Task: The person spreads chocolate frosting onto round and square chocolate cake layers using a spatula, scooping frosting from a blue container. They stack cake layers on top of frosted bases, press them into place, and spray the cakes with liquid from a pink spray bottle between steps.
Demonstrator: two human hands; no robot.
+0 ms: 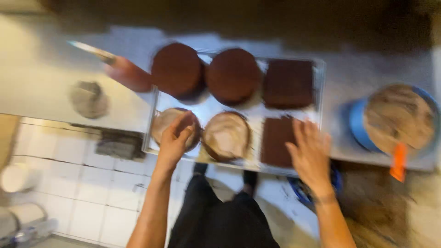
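The whole scene is smeared with motion blur, but the person's left hand is plainly down on the round pale-topped cake at the near left corner of the tray, fingers curled loosely over its top and edge; whether it actually grips the cake or only rests there I cannot tell. Just to the right of that hand sits a second round cake with a pale swirled top, close beside the first. The right hand is spread wide, fingers splayed, hovering over or touching the near right end of the tray, with a dark rectangular cake slab just to its left and partly under its fingers; it has hold of nothing that I can see. Beyond the hands, along the far row, lie two dark brown round cakes and another dark rectangular slab. The tray rests on a pale metal counter. To the right of the right hand stands a blue tub of brownish cream with an orange-handled tool leaning at its rim. Past the left hand, someone else's hand holds a knife. Below the counter is white tiled floor.
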